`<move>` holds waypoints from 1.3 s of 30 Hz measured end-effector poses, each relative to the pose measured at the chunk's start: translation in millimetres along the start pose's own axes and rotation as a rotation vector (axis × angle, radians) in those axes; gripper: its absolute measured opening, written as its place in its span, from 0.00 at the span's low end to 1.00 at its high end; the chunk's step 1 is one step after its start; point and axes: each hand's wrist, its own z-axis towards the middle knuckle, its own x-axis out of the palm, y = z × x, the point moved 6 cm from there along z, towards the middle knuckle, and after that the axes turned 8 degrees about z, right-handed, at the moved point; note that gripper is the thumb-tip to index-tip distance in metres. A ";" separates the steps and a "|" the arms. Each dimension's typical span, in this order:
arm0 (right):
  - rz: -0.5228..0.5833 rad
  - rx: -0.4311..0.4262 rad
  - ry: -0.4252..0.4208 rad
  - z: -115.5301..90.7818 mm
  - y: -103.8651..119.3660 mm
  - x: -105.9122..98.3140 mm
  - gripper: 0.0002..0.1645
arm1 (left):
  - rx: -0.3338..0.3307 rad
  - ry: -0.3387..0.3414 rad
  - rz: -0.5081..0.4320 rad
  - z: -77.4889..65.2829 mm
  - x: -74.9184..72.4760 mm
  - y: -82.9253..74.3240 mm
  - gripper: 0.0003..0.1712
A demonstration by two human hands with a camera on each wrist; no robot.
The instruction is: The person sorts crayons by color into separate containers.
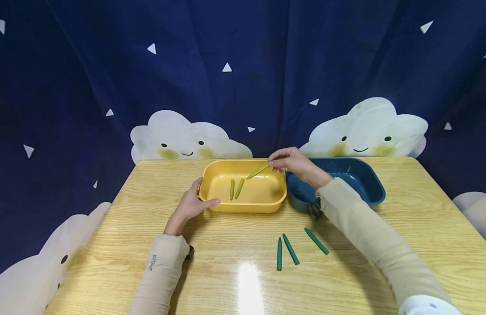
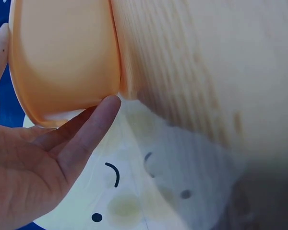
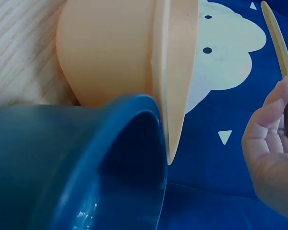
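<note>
My right hand pinches one end of a yellow crayon above the right part of a yellow plastic bin. The crayon slants away from the fingertips in the right wrist view. Inside the bin, two more yellow crayons lie side by side on the left part of its floor. At the bin's left end, my left hand grips the wall, the thumb lying at the front rim. The left wrist view shows that hand around the bin's end.
A dark blue bin stands against the yellow one on the right, partly behind the right forearm. Several things lie on the wooden table, among them green crayons in front of the bins. A blue curtain hangs behind.
</note>
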 end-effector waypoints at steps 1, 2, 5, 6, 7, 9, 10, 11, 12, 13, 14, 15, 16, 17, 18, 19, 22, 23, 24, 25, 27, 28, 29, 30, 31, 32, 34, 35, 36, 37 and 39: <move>-0.005 0.006 -0.004 1.6 0.3 0.3 0.09 | 0.001 0.001 0.000 -0.3 0.0 0.1 0.58; -0.008 0.009 -0.007 3.2 0.8 0.6 0.10 | 0.002 0.003 -0.001 -0.5 -0.1 0.1 0.58; -0.023 0.011 -0.019 8.1 3.4 1.4 0.13 | 0.003 0.007 -0.001 -0.6 -0.5 0.4 0.59; -0.027 0.010 -0.023 9.7 4.5 1.6 0.14 | 0.002 0.008 -0.002 -0.4 -0.4 0.5 0.59; -0.033 0.006 -0.028 11.1 5.7 1.7 0.15 | 0.004 0.007 0.000 -0.3 -0.5 0.4 0.59; -0.042 0.003 -0.043 13.4 7.5 1.4 0.15 | 0.007 0.008 0.000 0.4 -0.1 0.1 0.59; -0.047 0.002 -0.047 14.6 8.1 1.4 0.15 | 0.007 0.008 -0.002 0.7 -0.2 0.2 0.59; -0.051 0.003 -0.052 15.7 8.5 1.4 0.14 | 0.005 0.008 -0.006 0.6 -0.2 0.1 0.59; -0.055 0.006 -0.055 16.7 8.5 1.4 0.14 | 0.007 0.008 -0.005 0.8 -0.1 0.0 0.59; -0.061 0.009 -0.059 17.8 8.4 1.4 0.13 | 0.004 0.007 -0.006 0.8 -0.3 0.1 0.59; -0.065 0.014 -0.062 19.0 8.0 1.3 0.13 | 0.003 0.009 -0.006 1.0 -0.1 0.1 0.59; -0.069 0.018 -0.064 20.2 7.5 1.3 0.13 | 0.002 0.009 -0.006 1.0 -0.2 -0.1 0.59; -0.072 0.021 -0.066 21.9 6.9 1.1 0.13 | 0.003 0.010 -0.004 1.0 -0.3 -0.4 0.59; -0.074 0.024 -0.070 23.5 6.6 1.2 0.13 | 0.003 0.011 -0.002 0.9 -0.2 -0.7 0.59; -0.079 0.025 -0.073 25.3 6.3 1.4 0.13 | 0.002 0.011 -0.002 0.9 -0.3 -0.9 0.59; -0.083 0.027 -0.078 27.1 6.4 1.7 0.13 | -0.002 0.011 -0.004 0.9 -0.4 -1.1 0.59; -0.081 0.029 -0.099 33.2 7.3 2.9 0.12 | -0.001 0.014 -0.007 0.6 -0.9 -1.8 0.58; -0.083 0.028 -0.102 35.1 8.2 3.5 0.11 | -0.002 0.013 -0.007 0.5 -1.1 -1.8 0.58; -0.085 0.028 -0.108 37.1 9.0 4.0 0.11 | -0.003 0.011 -0.009 0.5 -1.4 -1.6 0.58; -0.081 0.029 -0.114 39.0 9.6 4.1 0.11 | -0.004 0.011 -0.009 0.5 -1.5 -1.3 0.58; -0.070 0.028 -0.123 42.5 10.7 4.3 0.10 | -0.003 0.010 -0.008 0.7 -1.4 -0.6 0.58; -0.065 0.030 -0.126 44.1 11.1 4.3 0.10 | -0.003 0.009 -0.009 0.8 -1.3 -0.4 0.58; -0.065 0.030 -0.129 45.7 11.5 4.2 0.10 | -0.005 0.008 -0.012 1.0 -1.3 -0.2 0.58; -0.063 0.031 -0.135 47.1 12.0 4.4 0.10 | -0.003 0.009 -0.014 1.1 -1.2 -0.2 0.58; -0.062 0.031 -0.138 48.7 12.4 4.4 0.10 | -0.003 0.009 -0.017 1.1 -1.1 -0.3 0.58; -0.066 0.031 -0.138 50.3 13.0 4.6 0.10 | -0.001 0.010 -0.018 1.0 -1.1 -0.6 0.58; -0.077 0.027 -0.141 54.0 14.0 5.2 0.10 | 0.002 0.009 -0.022 1.0 -1.3 -1.2 0.58; -0.083 0.026 -0.142 55.5 14.6 5.8 0.10 | 0.004 0.010 -0.024 1.1 -1.4 -1.5 0.58; -0.086 0.022 -0.141 57.1 15.0 6.5 0.10 | 0.005 0.009 -0.024 1.0 -1.5 -1.7 0.58; -0.087 0.022 -0.138 58.6 15.2 7.5 0.10 | 0.006 0.009 -0.024 1.1 -1.6 -1.8 0.58; -0.082 0.019 -0.132 60.7 15.9 9.4 0.10 | 0.007 0.008 -0.022 1.2 -1.9 -2.1 0.58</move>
